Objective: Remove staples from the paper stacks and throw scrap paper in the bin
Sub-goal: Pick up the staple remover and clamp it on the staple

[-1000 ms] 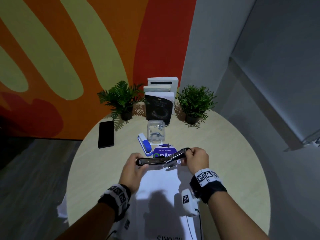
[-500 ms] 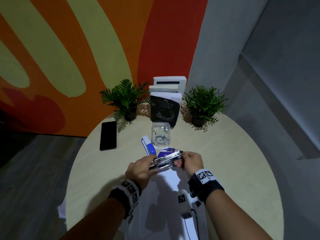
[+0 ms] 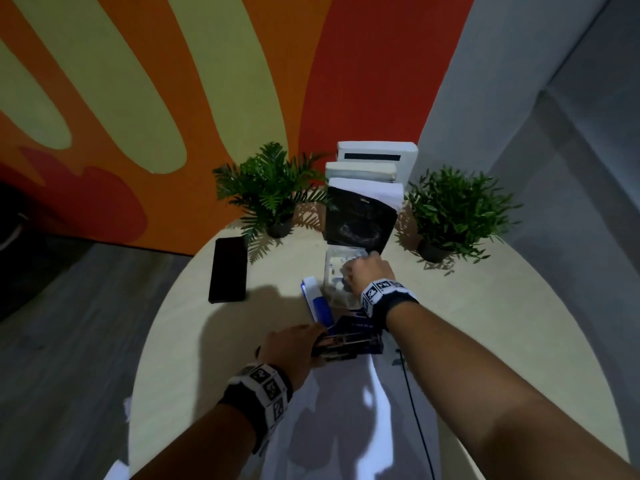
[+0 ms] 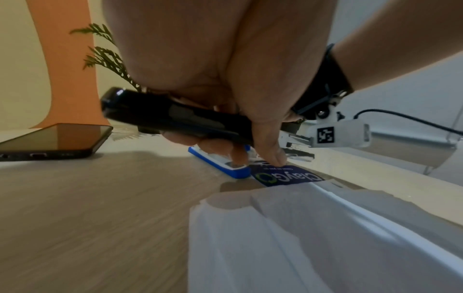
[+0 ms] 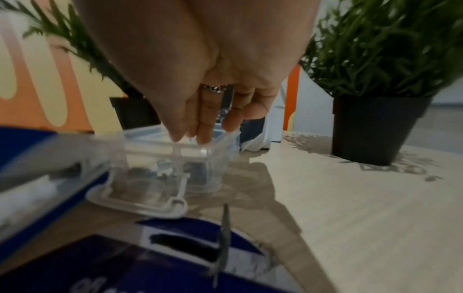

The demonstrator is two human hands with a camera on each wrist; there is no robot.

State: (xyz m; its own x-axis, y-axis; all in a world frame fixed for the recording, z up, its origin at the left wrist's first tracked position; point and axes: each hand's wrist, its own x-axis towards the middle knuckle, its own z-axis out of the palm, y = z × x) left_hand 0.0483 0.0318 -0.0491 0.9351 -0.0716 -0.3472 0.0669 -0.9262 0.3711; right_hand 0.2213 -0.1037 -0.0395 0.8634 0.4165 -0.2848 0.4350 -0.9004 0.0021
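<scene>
My left hand [image 3: 294, 351] grips a black stapler [image 3: 346, 344] lying sideways just above the far end of a white paper stack [image 3: 339, 410]. In the left wrist view, fingers and thumb [image 4: 273, 150] wrap the stapler [image 4: 175, 119], its metal front [image 4: 295, 136] sticking out to the right. My right hand [image 3: 367, 271] is farther back over a clear plastic container [image 3: 334, 292]. Its fingertips [image 5: 200, 136] are bunched and point down into the container [image 5: 162, 170]. Anything pinched between them is too small to see.
A blue-and-white case [image 3: 317, 299] lies left of the container, with a dark blue printed sheet [image 4: 288, 176] in front. A black phone [image 3: 228, 268] lies far left. Two potted plants [image 3: 270, 188] [image 3: 457, 209] flank upright boxes [image 3: 374, 157] at the back. A thin cable [image 3: 415, 410] runs beside the paper.
My right hand let go of the stapler and moved forward over the clear container. My left hand kept the stapler and held it near the paper's far end.
</scene>
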